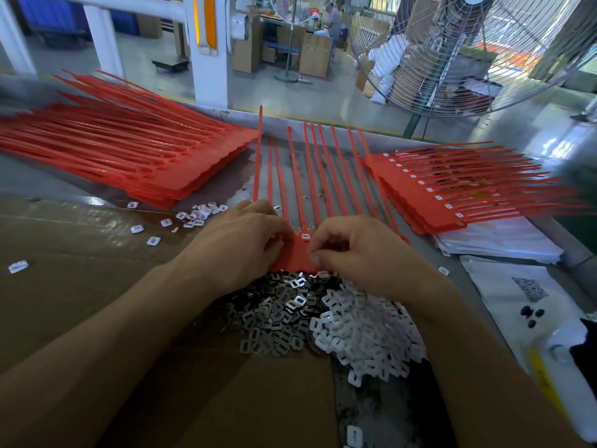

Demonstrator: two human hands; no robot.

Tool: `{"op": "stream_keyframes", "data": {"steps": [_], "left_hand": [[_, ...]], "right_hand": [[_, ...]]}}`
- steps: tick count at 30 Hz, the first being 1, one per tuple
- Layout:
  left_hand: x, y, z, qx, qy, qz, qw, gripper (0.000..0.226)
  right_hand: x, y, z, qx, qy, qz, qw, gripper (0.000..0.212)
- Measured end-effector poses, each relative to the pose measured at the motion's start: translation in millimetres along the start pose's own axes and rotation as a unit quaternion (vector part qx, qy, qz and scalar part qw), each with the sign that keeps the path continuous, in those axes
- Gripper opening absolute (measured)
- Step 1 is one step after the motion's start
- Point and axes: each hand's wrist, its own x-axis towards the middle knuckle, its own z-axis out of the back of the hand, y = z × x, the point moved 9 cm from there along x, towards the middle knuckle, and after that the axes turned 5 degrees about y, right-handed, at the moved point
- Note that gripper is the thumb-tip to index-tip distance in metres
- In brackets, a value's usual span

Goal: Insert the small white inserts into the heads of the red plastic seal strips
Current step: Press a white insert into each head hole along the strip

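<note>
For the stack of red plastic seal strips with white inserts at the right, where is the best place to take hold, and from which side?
Grip the stack of red plastic seal strips by its broad flat head band, coming from the near left edge. The heads lie squared up there, while the thin tails fan out loosely to the right and would probably slip apart.

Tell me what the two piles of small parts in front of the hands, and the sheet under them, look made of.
Grey clips: likely metal, thin and stamped, with mirror-like glints. White inserts: apparently moulded plastic, opaque, softly glossy. Brown sheet: looks like cardboard, matt, though a shiny patch may be tape.
</note>
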Motion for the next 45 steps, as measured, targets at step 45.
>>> {"op": "stream_keyframes", "data": {"steps": [45], "left_hand": [[1.9, -5.5, -11.1, 0.059, 0.029, -0.027, 0.997, 0.048]], "right_hand": [[16.2, -41.9, 14.3, -0.006, -0.171, -0.144, 0.975, 0.006]]}}
